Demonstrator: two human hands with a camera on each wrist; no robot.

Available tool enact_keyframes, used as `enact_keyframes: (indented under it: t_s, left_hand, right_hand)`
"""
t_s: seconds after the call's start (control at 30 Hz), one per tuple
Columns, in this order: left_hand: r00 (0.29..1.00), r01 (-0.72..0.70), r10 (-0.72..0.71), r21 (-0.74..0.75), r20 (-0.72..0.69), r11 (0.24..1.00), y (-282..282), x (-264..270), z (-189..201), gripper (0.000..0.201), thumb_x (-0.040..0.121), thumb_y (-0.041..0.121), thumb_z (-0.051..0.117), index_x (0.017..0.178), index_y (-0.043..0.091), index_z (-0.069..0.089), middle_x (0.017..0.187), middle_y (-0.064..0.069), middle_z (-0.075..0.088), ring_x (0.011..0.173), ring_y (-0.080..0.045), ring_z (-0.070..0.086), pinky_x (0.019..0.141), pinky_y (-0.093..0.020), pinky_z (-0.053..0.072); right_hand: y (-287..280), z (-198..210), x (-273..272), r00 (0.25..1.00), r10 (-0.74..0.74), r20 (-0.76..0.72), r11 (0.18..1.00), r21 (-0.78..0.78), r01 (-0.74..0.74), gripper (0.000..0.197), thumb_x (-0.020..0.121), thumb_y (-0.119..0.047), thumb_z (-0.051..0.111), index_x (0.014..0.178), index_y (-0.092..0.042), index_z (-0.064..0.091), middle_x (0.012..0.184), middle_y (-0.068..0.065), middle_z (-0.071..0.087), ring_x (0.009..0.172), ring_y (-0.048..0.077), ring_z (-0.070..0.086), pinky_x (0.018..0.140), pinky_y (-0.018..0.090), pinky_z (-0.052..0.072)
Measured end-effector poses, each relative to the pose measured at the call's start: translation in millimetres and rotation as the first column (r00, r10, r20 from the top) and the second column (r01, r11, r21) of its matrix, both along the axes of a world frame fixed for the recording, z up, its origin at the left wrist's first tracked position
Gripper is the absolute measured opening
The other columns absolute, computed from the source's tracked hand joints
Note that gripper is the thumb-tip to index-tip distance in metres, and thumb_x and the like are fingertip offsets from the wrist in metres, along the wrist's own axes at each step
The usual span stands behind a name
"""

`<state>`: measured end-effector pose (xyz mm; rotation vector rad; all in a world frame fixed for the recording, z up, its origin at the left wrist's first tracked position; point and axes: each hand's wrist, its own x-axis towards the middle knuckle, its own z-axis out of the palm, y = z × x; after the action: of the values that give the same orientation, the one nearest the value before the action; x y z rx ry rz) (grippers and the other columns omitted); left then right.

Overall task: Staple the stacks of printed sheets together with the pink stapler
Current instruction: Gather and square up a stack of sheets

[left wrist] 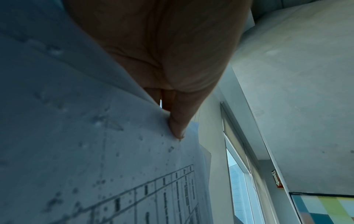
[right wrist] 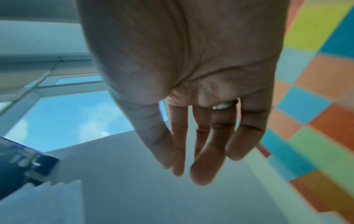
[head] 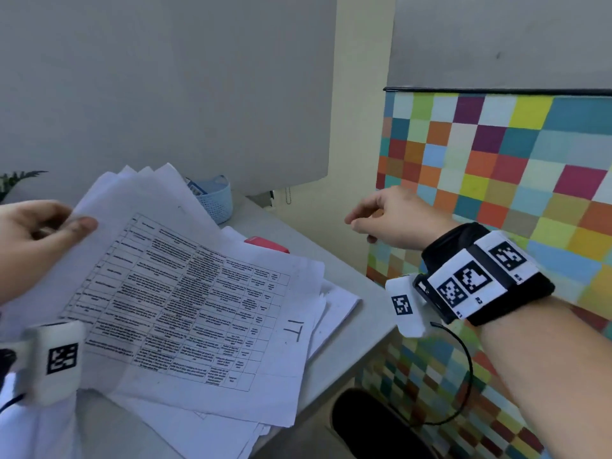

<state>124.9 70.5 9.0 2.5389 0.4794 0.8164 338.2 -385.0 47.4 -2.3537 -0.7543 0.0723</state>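
A fanned stack of printed sheets [head: 185,293], its top page a table marked "IT", is lifted at its upper left corner by my left hand [head: 49,226], thumb on top. The left wrist view shows that thumb [left wrist: 177,125] pinching the sheets [left wrist: 95,151]. More sheets [head: 334,306] lie flat on the grey table [head: 351,346] underneath. The pink stapler [head: 266,244] peeks out behind the stack's far edge, mostly hidden. My right hand [head: 377,215] hovers in the air to the right of the stapler, fingers relaxed and holding nothing; the right wrist view shows its fingers [right wrist: 201,151] straight.
A pale blue perforated basket [head: 215,198] stands at the table's back, behind the papers. A wall of coloured squares [head: 496,167] runs along the right, past the table's edge. A plant leaf [head: 16,178] shows at far left. A dark chair seat [head: 374,425] sits below the table's front edge.
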Motion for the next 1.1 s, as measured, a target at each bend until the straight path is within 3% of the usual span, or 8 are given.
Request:
enact_keyframes:
  t_s: [0.13,0.23,0.33,0.5,0.7,0.8,0.87,1.1]
  left_hand:
    - [0.996,-0.070,0.071,-0.025,0.046,0.997,-116,-15,45,0.032,0.080,0.060,0.059,0.085,0.029,0.065,0.063,-0.007,0.066,0.057,-0.030,0.062,0.056,-0.032,0.054]
    - [0.995,-0.073,0.077,-0.061,0.064,0.995,-134,-15,53,0.016,0.086,0.039,0.063,0.080,0.024,0.064,0.059,-0.012,0.059,0.047,-0.019,0.045,0.047,-0.022,0.038]
    - [0.997,0.001,0.004,-0.075,0.071,0.997,-145,-18,58,0.023,0.086,0.035,0.063,0.074,0.015,0.066,0.059,-0.015,0.056,0.048,-0.011,0.039,0.046,-0.023,0.031]
    - [0.997,-0.008,0.016,-0.105,0.071,0.994,-142,-24,66,0.015,0.087,0.035,0.062,0.087,0.022,0.068,0.079,-0.005,0.069,0.064,-0.025,0.056,0.061,-0.026,0.043]
    - [0.998,-0.056,0.059,-0.107,0.025,0.993,-130,-35,71,0.010,0.088,0.025,0.063,0.094,0.020,0.069,0.080,0.012,0.068,0.068,-0.003,0.060,0.063,-0.020,0.047]
    - [0.997,-0.062,0.067,-0.128,0.037,0.990,-131,-32,70,0.008,0.089,0.024,0.063,0.093,0.021,0.069,0.080,0.014,0.067,0.069,-0.001,0.061,0.061,-0.017,0.048]
    - [0.996,-0.071,0.076,-0.133,0.038,0.989,-132,-30,68,0.010,0.090,0.024,0.061,0.094,0.021,0.069,0.079,0.015,0.067,0.068,0.000,0.060,0.061,-0.016,0.048]
    - [0.999,-0.002,0.011,-0.199,0.043,0.980,-143,-28,69,0.013,0.091,0.027,0.060,0.095,0.020,0.070,0.082,0.008,0.071,0.074,-0.011,0.068,0.068,-0.032,0.055]
  right_hand:
    - [57,10,-25,0.971,0.221,0.093,0.970,0.082,-0.228,0.033,0.085,-0.029,0.065,0.117,-0.028,0.058,0.119,-0.007,0.057,0.070,0.002,0.058,0.062,0.011,0.042]
    - [105,14,-48,0.918,0.372,0.138,0.918,0.092,-0.385,0.064,0.082,-0.035,0.069,0.136,-0.029,0.036,0.137,-0.002,0.040,0.071,-0.006,0.041,0.085,0.025,0.040]
    - [147,17,-63,0.883,0.468,0.026,0.852,0.252,-0.459,0.079,0.076,-0.038,0.074,0.139,-0.028,0.028,0.135,-0.001,0.043,0.087,0.014,0.058,0.089,0.038,0.051]
    - [184,16,-60,0.905,0.422,-0.044,0.765,0.553,-0.330,0.026,0.079,-0.018,0.074,0.101,-0.012,0.061,0.089,0.002,0.069,0.059,0.019,0.062,0.070,0.040,0.057]
    - [194,8,-42,0.943,0.324,-0.082,0.756,0.622,-0.205,0.038,0.078,-0.020,0.075,0.109,-0.009,0.056,0.104,0.011,0.066,0.067,0.020,0.064,0.075,0.043,0.057]
    - [197,1,-50,0.991,0.083,0.106,0.773,0.621,-0.131,0.057,0.075,-0.026,0.075,0.119,-0.026,0.038,0.124,0.006,0.043,0.099,0.024,0.057,0.082,0.023,0.051]
    - [194,0,-69,0.971,0.027,0.236,0.678,0.710,-0.192,0.049,0.076,-0.023,0.072,0.111,-0.026,0.038,0.120,0.005,0.041,0.091,0.020,0.053,0.069,0.012,0.046]
    - [201,-6,-113,0.897,0.439,-0.044,0.765,0.542,-0.348,0.020,0.084,-0.033,0.068,0.081,-0.013,0.070,0.068,-0.011,0.063,0.056,-0.003,0.054,0.058,0.013,0.042]
